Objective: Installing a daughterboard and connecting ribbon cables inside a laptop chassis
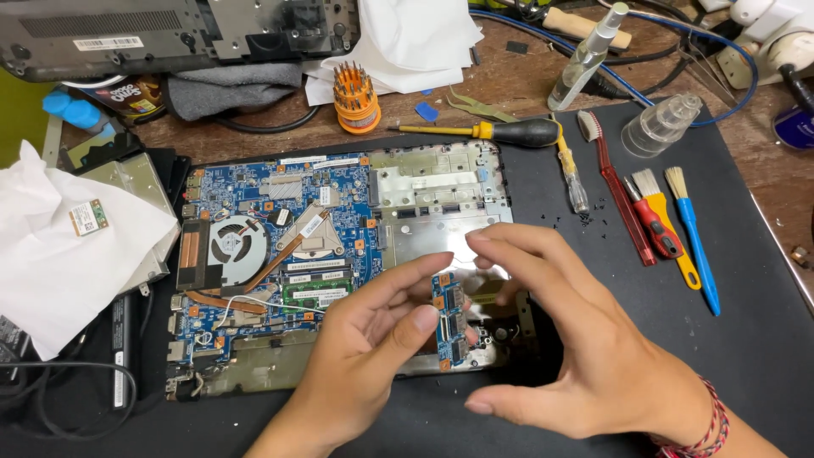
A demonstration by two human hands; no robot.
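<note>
An opened laptop base (339,263) lies on a mat (746,339) in the middle of the table (509,85). Its fan (233,246) sits at the left of the mainboard (288,220). A small board (449,322) stands at the base's front right, between the left hand (365,356) and the right hand (577,339). Right of the base lie a toothbrush (615,191) and two brushes (678,229). Behind it lie a screwdriver (492,131) and a bit holder (356,97). Tissue (59,254) lies to the left.

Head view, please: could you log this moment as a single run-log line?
left hand: open, fingertips at small blue board | right hand: open, above it | opened laptop base on black mat | brushes at right
</note>
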